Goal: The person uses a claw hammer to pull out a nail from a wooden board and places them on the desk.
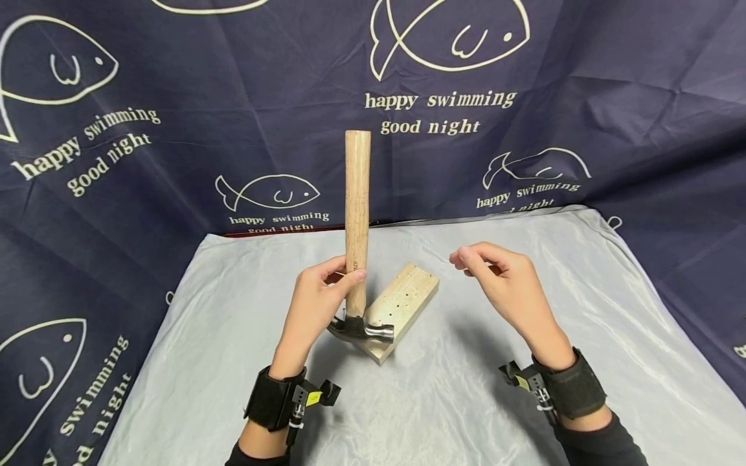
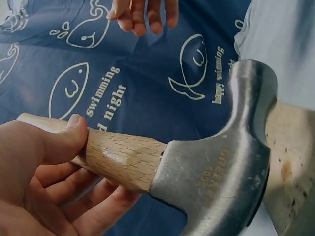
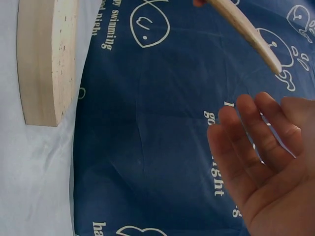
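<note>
My left hand (image 1: 317, 294) pinches a claw hammer (image 1: 357, 213) low on its wooden handle, thumb on one side and fingers on the other. The hammer stands upright with its handle pointing up and its steel head (image 2: 216, 172) at the bottom. That head overlaps the near end of a wooden block (image 1: 402, 298) in the head view. Small dark holes dot the block's top. Off to the right of the block, my right hand (image 1: 507, 278) hovers with nothing in it, its fingers loosely bent (image 3: 246, 152).
A pale grey cloth (image 1: 454, 401) covers the table under the block. Behind it and at both sides hangs a dark blue curtain (image 1: 419, 175) printed with white fish and lettering. Black straps with small cameras circle both wrists.
</note>
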A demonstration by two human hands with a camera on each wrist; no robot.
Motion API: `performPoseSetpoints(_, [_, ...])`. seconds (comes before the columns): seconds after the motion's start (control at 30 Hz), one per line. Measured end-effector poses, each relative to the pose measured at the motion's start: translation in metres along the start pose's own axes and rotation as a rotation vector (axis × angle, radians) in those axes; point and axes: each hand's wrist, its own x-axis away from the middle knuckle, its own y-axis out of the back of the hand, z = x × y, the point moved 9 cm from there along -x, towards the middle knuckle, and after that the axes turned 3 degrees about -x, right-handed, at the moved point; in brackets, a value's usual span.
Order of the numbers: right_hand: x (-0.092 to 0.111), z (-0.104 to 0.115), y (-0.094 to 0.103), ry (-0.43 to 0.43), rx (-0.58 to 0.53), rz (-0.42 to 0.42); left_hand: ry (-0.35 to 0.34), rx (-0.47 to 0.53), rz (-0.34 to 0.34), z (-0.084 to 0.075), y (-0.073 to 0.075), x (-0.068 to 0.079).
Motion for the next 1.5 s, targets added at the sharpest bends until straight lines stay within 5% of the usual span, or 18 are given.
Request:
performPoseSetpoints(0.83, [0.002, 0.011, 0.010, -0.082, 0.040, -0.060, 0.300, -0.087, 0.081, 0.054, 0.015, -0.001])
performPoseSetpoints(1.17, [0.001, -0.008, 0.006, -0.105, 0.027, -0.054, 0.416, -0.158, 0.107, 0.088, 0.022, 0.004])
performPoseSetpoints(1.5, [0.000, -0.036, 0.004, -0.089, 0.015, -0.046, 0.470, -0.138, 0.166, 0.111, 0.014, 0.011])
